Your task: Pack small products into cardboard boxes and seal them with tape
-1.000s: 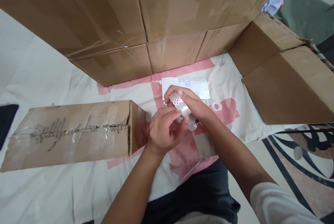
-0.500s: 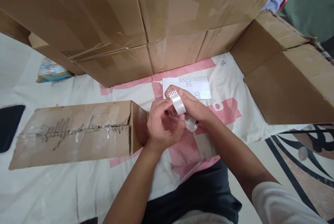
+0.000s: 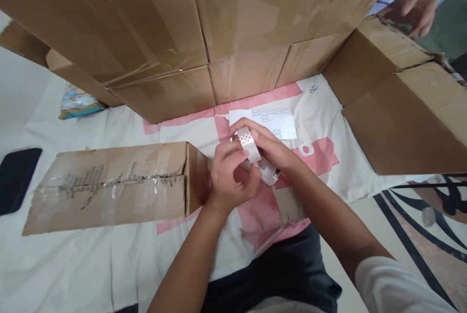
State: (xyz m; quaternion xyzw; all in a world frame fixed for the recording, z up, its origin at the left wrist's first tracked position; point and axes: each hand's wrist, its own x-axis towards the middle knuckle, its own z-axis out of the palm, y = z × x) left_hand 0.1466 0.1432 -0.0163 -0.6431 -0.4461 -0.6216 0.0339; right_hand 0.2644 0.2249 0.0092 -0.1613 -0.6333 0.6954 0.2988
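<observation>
A small roll of whitish tape (image 3: 251, 152) with red dots on its upper part is held between my two hands over the bed cloth. My left hand (image 3: 228, 172) comes from the left, its curled fingers and thumb pinching the roll's near side. From the right, my right hand (image 3: 272, 147) grips the roll, with its fingers bent round the far side. Below the hands lies a white plastic object (image 3: 268, 173) with a small metal-looking end; most of it is hidden. A white sheet (image 3: 262, 118) printed with small outlined boxes lies just beyond my fingers.
Large taped cartons (image 3: 164, 89) stand like a wall ahead. A long carton (image 3: 109, 186) lies at left, with a black phone-like object (image 3: 20, 179) past it. An open carton (image 3: 404, 118) stands at right; another person's hand (image 3: 416, 11) is above it. A blue packet (image 3: 80, 101) lies far left.
The tape roll has turned slightly in my fingers, so the red dots sit lower on it. Another person's hand has come into view at the upper right.
</observation>
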